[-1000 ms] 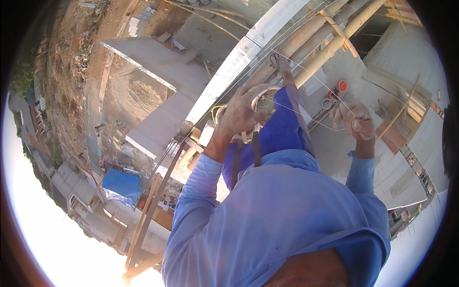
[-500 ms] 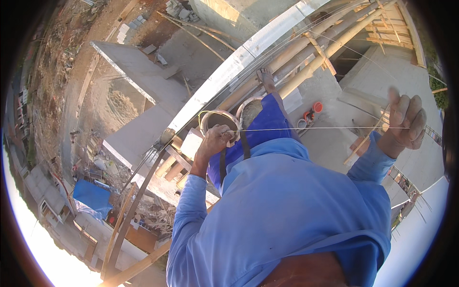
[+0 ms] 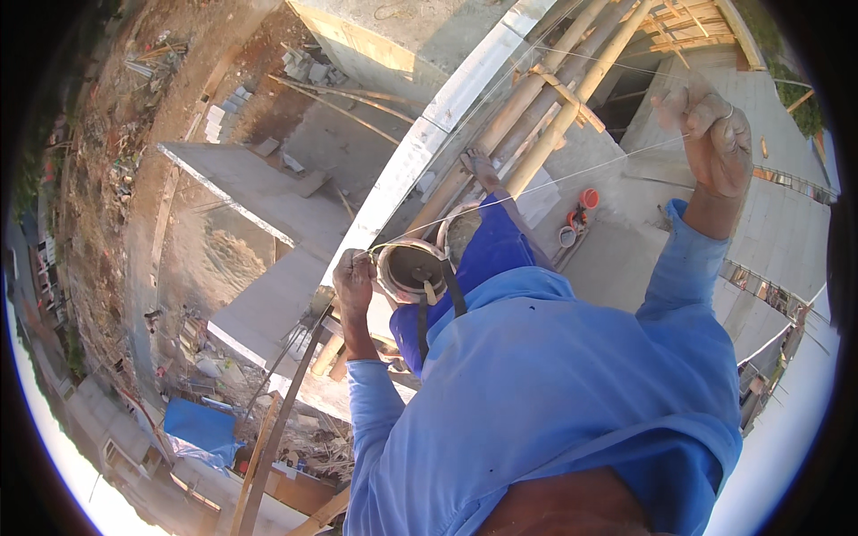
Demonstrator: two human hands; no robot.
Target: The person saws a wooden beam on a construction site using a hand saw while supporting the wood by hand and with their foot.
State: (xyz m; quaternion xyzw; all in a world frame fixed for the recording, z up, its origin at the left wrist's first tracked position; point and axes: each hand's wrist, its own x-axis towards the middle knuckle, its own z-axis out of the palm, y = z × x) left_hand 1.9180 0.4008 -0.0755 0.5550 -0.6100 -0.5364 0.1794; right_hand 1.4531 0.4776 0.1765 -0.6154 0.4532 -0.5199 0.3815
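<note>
A thin pale string runs taut and slanting between my two hands. My left hand is closed on its near-left end, beside the rim of a bucket and close to the pale wall edge. Raised at the right, my right hand pinches the other end; some of its fingers are blurred. The bucket holds grey mortar, and a trowel stands in it with its handle up. Just behind it is a second bucket of grey mix, partly hidden by my blue-clad leg.
A long pale wall edge drops off on its left to lower slabs and dirt ground. Round wooden poles lie alongside it, my bare foot on them. Orange buckets stand on the concrete floor at the right. A blue tarp lies far below left.
My left hand has moved left, off the front of the bucket, uncovering the trowel. My right hand has risen and shifted left, so the string now slants upward to the right.
</note>
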